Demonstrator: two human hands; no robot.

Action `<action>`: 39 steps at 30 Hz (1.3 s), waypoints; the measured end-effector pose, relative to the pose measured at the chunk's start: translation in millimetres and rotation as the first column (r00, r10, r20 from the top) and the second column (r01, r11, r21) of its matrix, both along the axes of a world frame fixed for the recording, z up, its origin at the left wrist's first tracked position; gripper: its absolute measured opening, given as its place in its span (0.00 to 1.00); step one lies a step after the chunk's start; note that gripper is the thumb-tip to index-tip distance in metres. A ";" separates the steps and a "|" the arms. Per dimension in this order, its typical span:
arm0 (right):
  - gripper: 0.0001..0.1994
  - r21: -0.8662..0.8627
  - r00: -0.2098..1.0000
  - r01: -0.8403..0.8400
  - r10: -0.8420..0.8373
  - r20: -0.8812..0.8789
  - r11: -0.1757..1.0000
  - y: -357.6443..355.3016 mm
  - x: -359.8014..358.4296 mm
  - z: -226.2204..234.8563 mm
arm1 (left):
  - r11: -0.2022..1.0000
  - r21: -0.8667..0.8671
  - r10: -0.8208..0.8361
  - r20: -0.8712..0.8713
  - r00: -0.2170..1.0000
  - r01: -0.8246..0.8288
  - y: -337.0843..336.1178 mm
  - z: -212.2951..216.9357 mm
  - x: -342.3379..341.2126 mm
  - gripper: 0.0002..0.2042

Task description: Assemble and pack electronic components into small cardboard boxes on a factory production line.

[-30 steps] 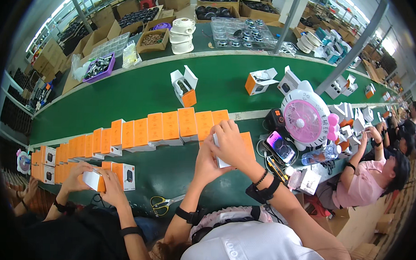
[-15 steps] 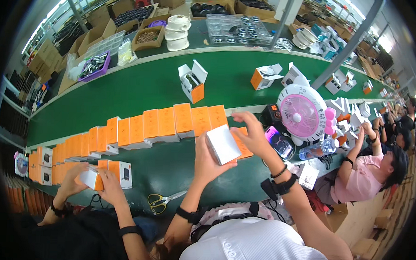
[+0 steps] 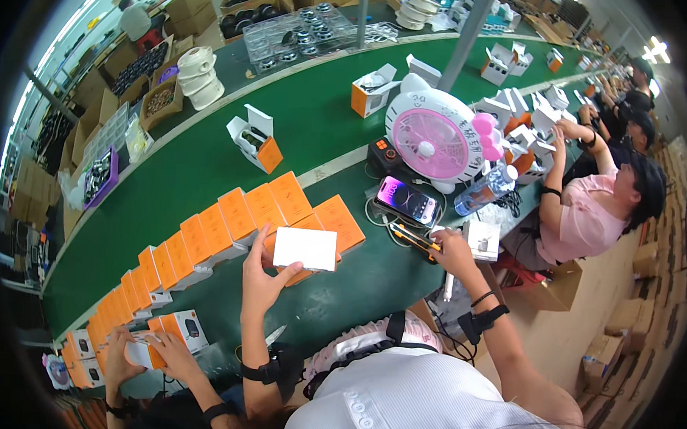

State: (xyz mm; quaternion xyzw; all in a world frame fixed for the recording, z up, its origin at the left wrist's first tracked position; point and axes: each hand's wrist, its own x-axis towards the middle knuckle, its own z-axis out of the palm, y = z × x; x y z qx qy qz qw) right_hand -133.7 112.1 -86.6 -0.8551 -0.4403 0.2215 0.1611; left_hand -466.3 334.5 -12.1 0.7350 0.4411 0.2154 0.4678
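Note:
My left hand [image 3: 264,276] grips a small carton [image 3: 304,249], its white side up and its thumb along the near edge. Orange cartons lie right behind it. Off to the right, my right hand [image 3: 455,255] has its fingers curled at the end of a slim orange-and-black tool [image 3: 413,237], which looks like a utility knife. Its blade end cannot be made out. A thin white stick-like thing [image 3: 448,286] shows just below that hand. The smartphone [image 3: 407,200], with its screen lit, lies beyond the tool.
A row of orange cartons [image 3: 195,238] runs leftward along the green belt [image 3: 186,160]. Behind the phone stand a pink-and-white fan [image 3: 429,142] and a water bottle [image 3: 486,189]. At lower left, a co-worker's hands [image 3: 168,356] hold another carton. An open carton [image 3: 255,139] stands on the belt.
My right hand has left the carton and moved right and down to the orange-and-black tool. My left hand keeps the carton, now turned white side up. The view has swung right.

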 end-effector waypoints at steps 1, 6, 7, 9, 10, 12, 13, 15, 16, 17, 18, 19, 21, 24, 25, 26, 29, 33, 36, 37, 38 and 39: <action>0.18 0.029 0.985 -0.078 0.073 0.155 0.997 1.3 -5.5 -4.6 | 1.000 0.006 -0.009 -0.004 1.000 0.009 2.2 5.6 0.2 0.34; 0.29 0.073 0.891 -0.271 0.221 0.397 0.960 19.2 -30.4 -30.2 | 0.951 -0.039 -0.308 -0.023 0.951 0.307 22.7 16.8 -5.0 0.36; 0.29 0.065 0.891 -0.270 0.224 0.394 0.961 21.7 -33.0 -34.2 | 0.956 -0.037 -0.291 -0.031 0.956 0.289 26.0 16.3 -7.7 0.36; 0.27 -0.007 0.944 -0.133 0.129 0.303 0.991 23.2 -34.7 -37.6 | 0.939 -0.112 -0.320 0.059 0.945 0.325 29.6 13.0 -12.3 0.34; 0.25 -0.095 0.962 -0.118 0.137 0.235 0.988 22.4 -34.6 -36.1 | 0.944 -0.106 -0.308 0.053 0.950 0.313 28.8 10.6 -13.3 0.34; 0.24 -0.057 0.979 -0.164 0.170 0.112 0.985 19.1 -33.9 -25.2 | 0.949 -0.130 -0.264 0.163 0.951 0.286 24.2 4.8 -12.0 0.33; 0.23 -0.084 0.986 -0.166 0.164 -0.034 0.982 18.1 -33.8 -16.3 | 0.950 -0.118 -0.264 0.181 0.947 0.287 20.2 1.9 -10.5 0.33; 0.20 0.115 0.976 -0.217 0.215 0.031 0.969 16.2 -39.1 6.9 | 0.973 -0.148 -0.124 0.310 0.943 0.177 7.0 -3.9 -6.5 0.31; 0.17 0.043 0.947 -0.044 0.055 -0.316 0.998 16.0 -40.2 21.8 | 0.973 -0.154 -0.116 0.311 0.943 0.171 1.1 -6.5 -3.9 0.31; 0.15 -0.041 0.766 0.075 -0.084 -0.637 0.996 17.2 -42.4 36.7 | 0.987 -0.132 -0.046 0.283 0.958 0.087 -3.9 -8.6 -1.2 0.30; 0.14 0.025 0.742 0.047 -0.018 -0.670 0.999 19.3 -47.0 50.3 | 0.994 -0.113 0.019 0.276 0.961 0.012 -7.3 -9.9 0.1 0.29; 0.14 -0.044 0.766 0.058 -0.073 -0.639 0.997 21.4 -51.9 63.0 | 0.994 -0.113 0.031 0.258 0.966 -0.002 -8.6 -10.7 1.2 0.29; 0.16 0.174 0.485 0.048 0.129 -0.865 0.984 26.4 -59.3 84.8 | 0.993 -0.113 0.059 0.283 0.957 -0.028 -8.2 -11.3 3.0 0.28; 0.16 0.271 0.400 0.022 0.239 -0.885 0.962 35.4 -68.0 103.7 | 0.990 -0.140 0.055 0.288 0.956 -0.015 -5.0 -9.7 2.8 0.28; 0.15 0.298 0.370 0.028 0.267 -0.890 0.954 38.0 -69.6 107.5 | 0.991 -0.132 0.054 0.272 0.961 -0.018 -4.9 -8.7 2.5 0.28; 0.14 0.327 0.457 -0.018 0.299 -0.838 0.945 40.7 -70.4 110.4 | 0.990 -0.143 0.057 0.271 0.961 -0.018 -5.5 -7.6 2.2 0.29; 0.13 0.295 0.451 -0.039 0.280 -0.847 0.955 46.4 -72.8 115.4 | 0.986 -0.164 0.074 0.289 0.955 -0.027 -7.0 -5.0 1.1 0.29; 0.11 0.269 0.541 -0.134 0.298 -0.787 0.954 50.5 -76.6 118.3 | 0.986 -0.169 0.072 0.343 0.937 -0.014 -6.7 -4.4 0.3 0.29; 0.10 0.244 0.561 -0.148 0.284 -0.777 0.958 53.1 -77.8 118.8 | 0.981 -0.196 0.067 0.339 0.938 0.001 -4.1 -5.2 0.5 0.29; 0.10 0.235 0.567 -0.159 0.284 -0.773 0.959 53.9 -77.6 118.9 | 0.982 -0.189 0.058 0.325 0.944 0.005 -3.1 -5.5 0.3 0.29; 0.10 0.227 0.573 -0.174 0.286 -0.768 0.958 54.6 -77.2 118.8 | 0.980 -0.196 0.048 0.301 0.952 0.012 -2.0 -5.8 -0.4 0.29; 0.10 0.227 0.572 -0.175 0.287 -0.769 0.958 55.2 -76.6 118.9 | 0.978 -0.207 0.038 0.280 0.959 0.022 -1.0 -6.0 -1.6 0.30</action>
